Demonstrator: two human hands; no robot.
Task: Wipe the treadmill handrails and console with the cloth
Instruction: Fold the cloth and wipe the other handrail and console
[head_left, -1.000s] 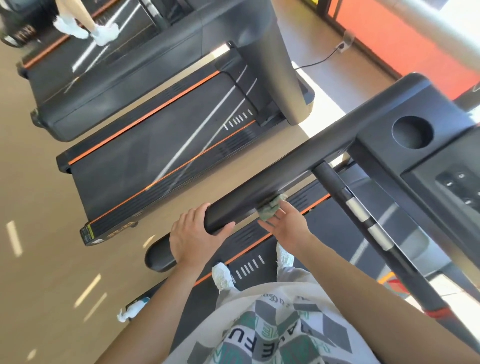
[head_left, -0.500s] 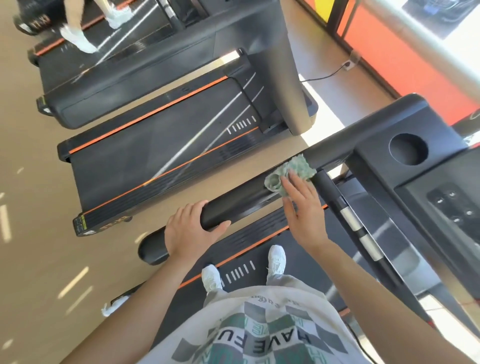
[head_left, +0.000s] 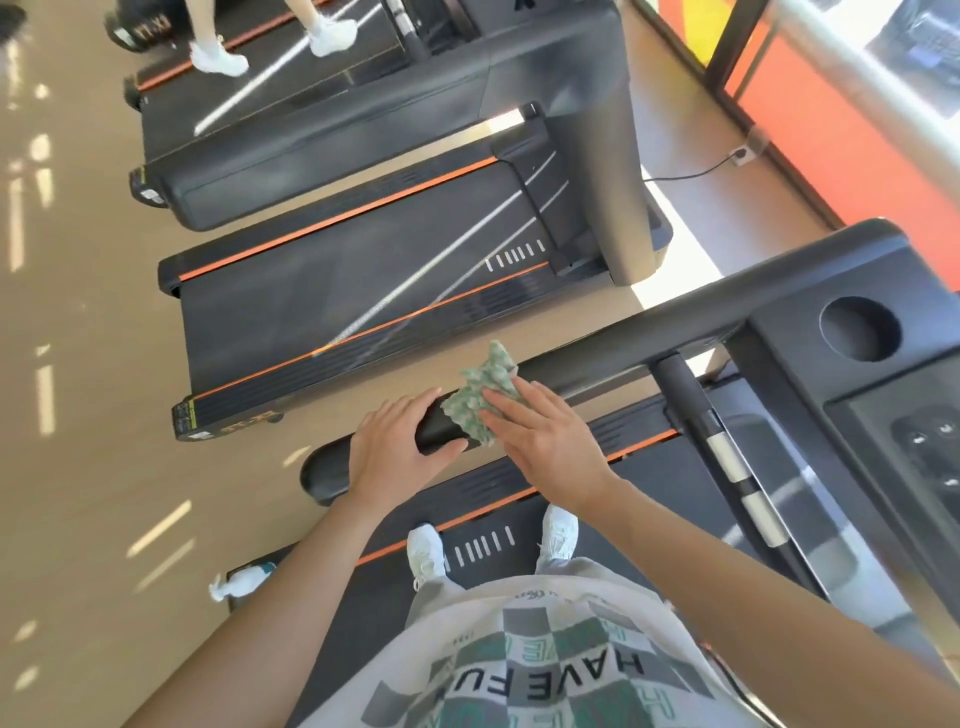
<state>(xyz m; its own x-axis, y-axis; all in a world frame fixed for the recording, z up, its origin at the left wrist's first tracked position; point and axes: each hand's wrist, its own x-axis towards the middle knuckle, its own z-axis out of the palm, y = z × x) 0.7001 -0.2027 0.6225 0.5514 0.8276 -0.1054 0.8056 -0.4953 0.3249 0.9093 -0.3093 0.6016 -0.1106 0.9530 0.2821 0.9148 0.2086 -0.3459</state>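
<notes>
Slid the green cloth left along the handrail since half a second ago, now pressing it flat under the right hand, fingers straight, just right of the left hand curled round the bar, cloth's far edge poking past the fingertips.

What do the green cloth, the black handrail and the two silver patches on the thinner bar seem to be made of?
The cloth looks like soft textile, perhaps microfibre or terry: its surface is nubby and crumpled. The handrail seems to be moulded black plastic or a rubbery coating, matte with a faint sheen; I cannot tell which. The silver patches are probably bare metal, since they shine brightly.
</notes>
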